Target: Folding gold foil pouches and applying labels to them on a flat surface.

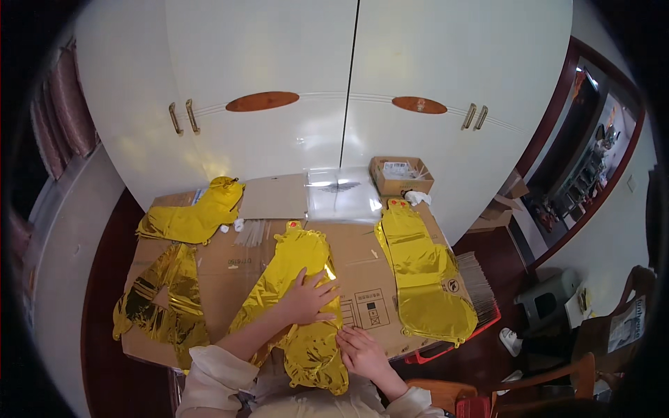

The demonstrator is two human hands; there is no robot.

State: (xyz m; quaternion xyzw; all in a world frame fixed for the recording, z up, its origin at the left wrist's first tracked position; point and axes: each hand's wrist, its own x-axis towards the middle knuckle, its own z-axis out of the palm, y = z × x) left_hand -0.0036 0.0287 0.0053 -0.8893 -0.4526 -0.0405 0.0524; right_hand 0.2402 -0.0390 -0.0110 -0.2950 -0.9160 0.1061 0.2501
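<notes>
Gold foil piece (312, 348) under left hand (306, 299), right hand (363, 353) at edge

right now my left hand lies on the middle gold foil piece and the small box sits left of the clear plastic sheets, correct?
No: the head view shows the small box right of the clear plastic sheets; your left hand does lie on the middle gold foil piece.

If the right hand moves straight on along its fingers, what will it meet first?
Apparently the central gold foil balloon: the right hand lies at its edge, although exact contact is unclear.
</notes>
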